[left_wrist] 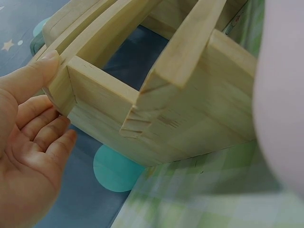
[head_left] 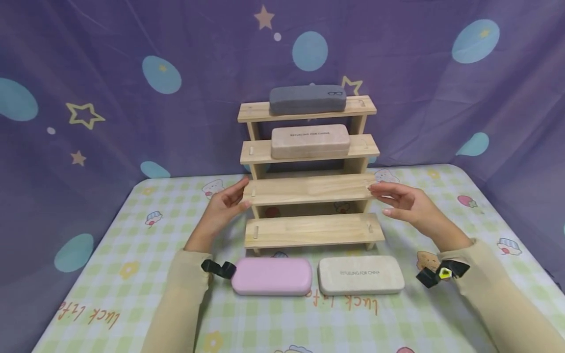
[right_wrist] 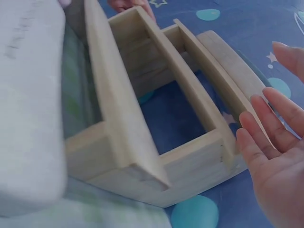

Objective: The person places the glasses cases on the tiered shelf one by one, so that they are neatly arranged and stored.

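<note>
A four-tier wooden display stand (head_left: 309,189) stands on the table between both hands. My left hand (head_left: 222,208) is at the left end of its third board from the top. In the left wrist view, the thumb (left_wrist: 50,61) lies against the board's edge and the other fingers curl below and behind its end. At the opposite end, my right hand (head_left: 403,201) has its fingers extended and thumb apart, fingertips close by the board. A dark grey glasses case (head_left: 304,100) lies on the top tier. One tier lower is a beige glasses case (head_left: 310,142) lettered "REFUELING FOR CHINA".
In front of the stand, a pink glasses case (head_left: 271,277) and a cream lettered glasses case (head_left: 362,275) lie side by side on the checked tablecloth (head_left: 132,289). A purple patterned curtain (head_left: 212,49) hangs behind the stand.
</note>
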`<state>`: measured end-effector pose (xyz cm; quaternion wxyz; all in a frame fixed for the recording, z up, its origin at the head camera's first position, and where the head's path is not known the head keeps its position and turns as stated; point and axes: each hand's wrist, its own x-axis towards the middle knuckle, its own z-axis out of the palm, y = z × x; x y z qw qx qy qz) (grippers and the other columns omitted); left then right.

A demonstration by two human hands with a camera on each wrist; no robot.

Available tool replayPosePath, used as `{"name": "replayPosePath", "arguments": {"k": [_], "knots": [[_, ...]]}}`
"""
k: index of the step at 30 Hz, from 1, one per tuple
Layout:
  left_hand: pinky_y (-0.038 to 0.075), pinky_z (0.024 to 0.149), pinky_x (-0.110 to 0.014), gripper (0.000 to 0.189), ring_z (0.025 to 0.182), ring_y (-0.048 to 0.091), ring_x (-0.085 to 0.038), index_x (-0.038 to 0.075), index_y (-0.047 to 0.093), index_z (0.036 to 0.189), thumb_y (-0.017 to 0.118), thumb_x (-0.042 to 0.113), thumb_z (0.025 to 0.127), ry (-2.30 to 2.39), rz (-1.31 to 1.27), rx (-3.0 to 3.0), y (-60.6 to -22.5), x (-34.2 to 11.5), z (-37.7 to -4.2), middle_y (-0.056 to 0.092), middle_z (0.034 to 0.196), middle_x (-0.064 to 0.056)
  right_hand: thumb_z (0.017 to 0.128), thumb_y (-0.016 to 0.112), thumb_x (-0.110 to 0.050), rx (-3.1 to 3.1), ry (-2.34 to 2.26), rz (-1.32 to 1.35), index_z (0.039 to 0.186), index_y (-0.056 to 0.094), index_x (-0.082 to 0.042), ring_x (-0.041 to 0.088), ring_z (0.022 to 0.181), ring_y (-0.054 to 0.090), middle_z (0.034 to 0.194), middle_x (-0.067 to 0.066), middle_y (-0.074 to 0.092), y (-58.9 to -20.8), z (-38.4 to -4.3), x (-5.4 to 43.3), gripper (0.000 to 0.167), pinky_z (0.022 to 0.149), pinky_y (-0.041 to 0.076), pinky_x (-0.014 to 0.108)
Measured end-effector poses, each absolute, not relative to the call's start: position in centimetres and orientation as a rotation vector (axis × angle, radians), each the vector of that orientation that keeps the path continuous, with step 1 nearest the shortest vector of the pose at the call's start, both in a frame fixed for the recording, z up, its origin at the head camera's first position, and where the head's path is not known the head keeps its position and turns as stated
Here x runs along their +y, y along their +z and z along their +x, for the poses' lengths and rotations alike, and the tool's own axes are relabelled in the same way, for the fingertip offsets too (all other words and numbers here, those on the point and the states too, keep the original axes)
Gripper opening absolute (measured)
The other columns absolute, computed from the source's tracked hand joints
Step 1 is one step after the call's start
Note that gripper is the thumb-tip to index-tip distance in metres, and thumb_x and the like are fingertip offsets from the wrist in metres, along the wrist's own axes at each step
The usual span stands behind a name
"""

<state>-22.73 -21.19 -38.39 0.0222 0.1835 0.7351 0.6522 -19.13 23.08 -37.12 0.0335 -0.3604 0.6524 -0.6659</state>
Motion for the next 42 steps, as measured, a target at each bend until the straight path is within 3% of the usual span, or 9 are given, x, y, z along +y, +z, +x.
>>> {"name": "replayPosePath", "arguments": {"k": [13,29,42], "knots": [[0.028,0.112,-0.031,0.060,0.136,0.035,-0.027,-0.003,0.034,0.143,0.060,-0.006,0.088,2.005,0.595,2.291,-38.4,-21.3,-22.7,0.031,0.149,-0.019,0.090,0.046,0.016,1.968,-1.983,-0.963,0.132,0.046,0.007,0.009,0.123,0.050,0.133,-0.001,0.054,-39.3,-15.2,23.9,0.043,0.101,0.042,0.020],[0.027,0.113,-0.033,0.060,0.135,0.035,-0.027,-0.004,0.035,0.142,0.060,-0.006,0.088,2.003,0.606,2.296,-38.5,-21.3,-22.8,0.032,0.149,-0.017,0.088,0.048,0.016,1.980,-1.875,-0.890,0.128,0.046,0.012,0.008,0.124,0.049,0.131,0.001,0.055,-41.4,-12.4,24.5,0.040,0.101,0.040,0.017],[0.028,0.112,-0.030,0.060,0.135,0.035,-0.028,-0.006,0.034,0.142,0.060,-0.007,0.088,2.016,0.593,2.288,-38.4,-21.2,-22.7,0.033,0.148,-0.019,0.084,0.054,0.017,2.024,-1.844,-0.958,0.124,0.042,0.021,0.005,0.132,0.038,0.136,0.017,0.049,-43.0,-11.4,23.4,0.042,0.108,0.029,0.013]]}}
